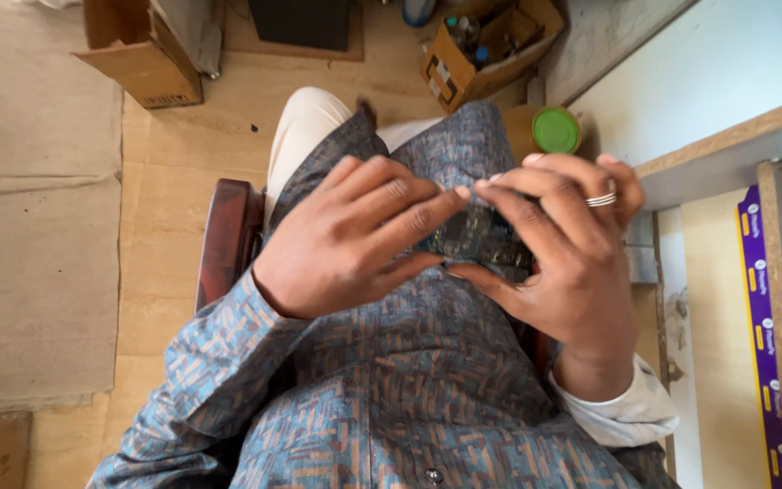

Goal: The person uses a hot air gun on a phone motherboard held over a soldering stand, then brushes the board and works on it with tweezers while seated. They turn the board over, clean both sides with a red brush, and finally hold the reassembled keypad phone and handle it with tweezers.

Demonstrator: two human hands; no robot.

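A small dark circuit board with tiny components is held over my lap between both hands. My left hand grips its left end, fingers curled across the top. My right hand, wearing a silver ring, clasps its right end, thumb underneath. Most of the board is hidden by my fingers. I am seated, wearing a blue and brown patterned shirt and light trousers.
A green-lidded jar stands on the floor beyond my right hand. An open cardboard box with small items lies farther off; another box at the upper left. A wooden shelf edge and purple packets are at the right. The dark red chair arm is at my left.
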